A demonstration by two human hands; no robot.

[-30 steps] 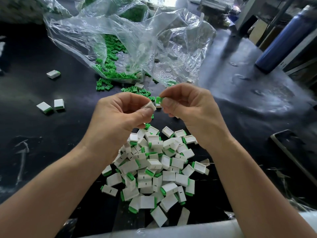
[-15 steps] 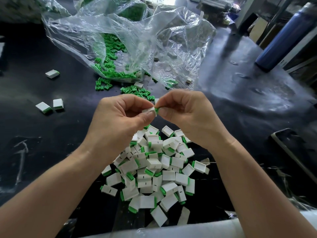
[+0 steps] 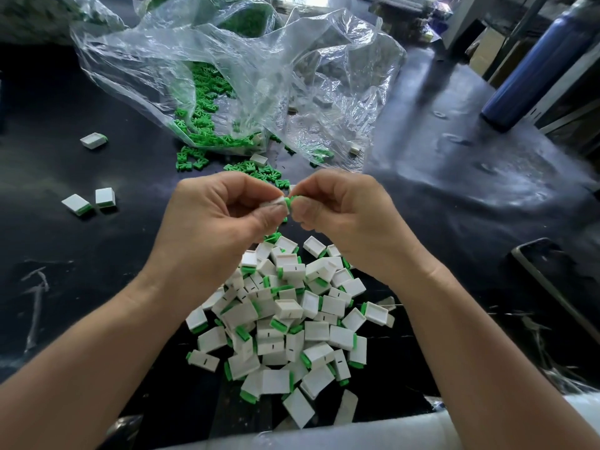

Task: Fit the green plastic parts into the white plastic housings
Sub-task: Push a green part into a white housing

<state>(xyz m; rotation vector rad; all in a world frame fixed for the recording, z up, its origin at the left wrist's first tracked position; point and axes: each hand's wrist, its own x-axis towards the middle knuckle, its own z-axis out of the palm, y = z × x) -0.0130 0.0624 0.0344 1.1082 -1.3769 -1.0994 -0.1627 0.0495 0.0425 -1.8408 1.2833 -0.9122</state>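
My left hand (image 3: 214, 219) pinches a white housing (image 3: 278, 203) between thumb and fingers. Against its end, my right hand (image 3: 344, 212) pinches a green part (image 3: 290, 201), most of which is hidden by the fingers and the housing. Both hands meet above the black table. Below them lies a heap of white housings with green parts in them (image 3: 292, 316). Loose green parts (image 3: 253, 168) lie just beyond the hands, and many more (image 3: 207, 108) fill a clear plastic bag (image 3: 259, 69).
Three fitted housings lie apart on the left, one (image 3: 93, 140) farther back and two (image 3: 105, 198) nearer. A blue bottle (image 3: 532, 69) stands at the far right. A dark flat tray edge (image 3: 545, 274) sits at the right. A white surface (image 3: 324, 433) borders the near edge.
The two hands have dropped slightly and come together. The green part, clearly visible between the hands a second ago, now sits pressed against the white housing's end.
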